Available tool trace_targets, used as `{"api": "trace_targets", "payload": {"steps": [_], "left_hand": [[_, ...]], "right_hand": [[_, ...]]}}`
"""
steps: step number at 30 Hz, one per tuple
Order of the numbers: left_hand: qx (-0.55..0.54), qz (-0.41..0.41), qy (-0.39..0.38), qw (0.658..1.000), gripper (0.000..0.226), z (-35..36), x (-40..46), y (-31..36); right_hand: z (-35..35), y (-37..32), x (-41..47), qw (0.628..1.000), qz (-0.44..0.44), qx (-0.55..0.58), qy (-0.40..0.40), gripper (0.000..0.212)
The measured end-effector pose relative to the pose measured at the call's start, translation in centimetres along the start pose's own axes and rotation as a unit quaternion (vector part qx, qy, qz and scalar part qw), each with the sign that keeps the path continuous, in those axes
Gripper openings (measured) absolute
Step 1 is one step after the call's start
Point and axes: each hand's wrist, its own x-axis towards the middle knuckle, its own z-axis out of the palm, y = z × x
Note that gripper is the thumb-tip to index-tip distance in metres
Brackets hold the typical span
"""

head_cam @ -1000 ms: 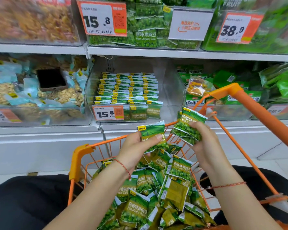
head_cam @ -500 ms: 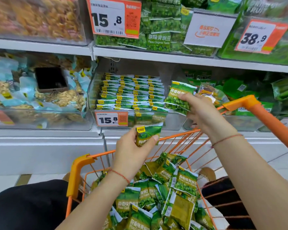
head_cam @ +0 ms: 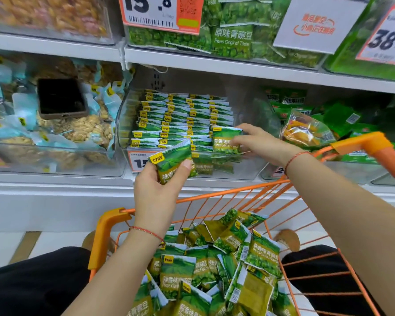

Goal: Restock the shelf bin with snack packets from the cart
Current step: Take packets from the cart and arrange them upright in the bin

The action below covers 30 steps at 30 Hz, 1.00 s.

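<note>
A clear shelf bin (head_cam: 255, 165) on the middle shelf holds several neat rows of green pea packets (head_cam: 180, 117). My right hand (head_cam: 258, 142) reaches into the bin's front right and pinches an upright green packet (head_cam: 224, 141) at the end of the front row. My left hand (head_cam: 160, 185) grips another green packet (head_cam: 172, 161) just in front of the bin's price tag. Below, the orange wire cart (head_cam: 107, 229) holds a loose heap of the same packets (head_cam: 217, 265).
A dark phone (head_cam: 61, 99) lies on nut packets in the left bin. Another bin with green and orange bags (head_cam: 306, 131) sits to the right. The cart's orange handle (head_cam: 383, 153) juts up at right. The upper shelf (head_cam: 237, 69) overhangs the bins.
My right hand has carried its packet from above the cart into the bin's front right. My left hand has risen with its packet toward the bin front. The view moved closer.
</note>
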Motion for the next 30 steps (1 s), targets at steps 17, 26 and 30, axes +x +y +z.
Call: {"api": "trace_targets", "payload": {"steps": [17, 26, 30], "left_hand": [[-0.012, -0.014, -0.022, 1.0, 0.02, 0.6, 0.6, 0.3], [-0.005, -0.011, -0.02, 1.0, 0.012, 0.7, 1.3, 0.3], [0.003, -0.014, -0.015, 1.0, 0.017, 0.8, 1.3, -0.3]], "right_hand": [[-2.0, -3.7, 1.3, 0.965, -0.074, 0.109, 0.227, 0.019], [-1.1, -3.1, 2.7, 0.927, 0.019, -0.373, -0.032, 0.042], [-0.9, -3.4, 2.9, 0.915, 0.054, -0.397, -0.044, 0.043]]}}
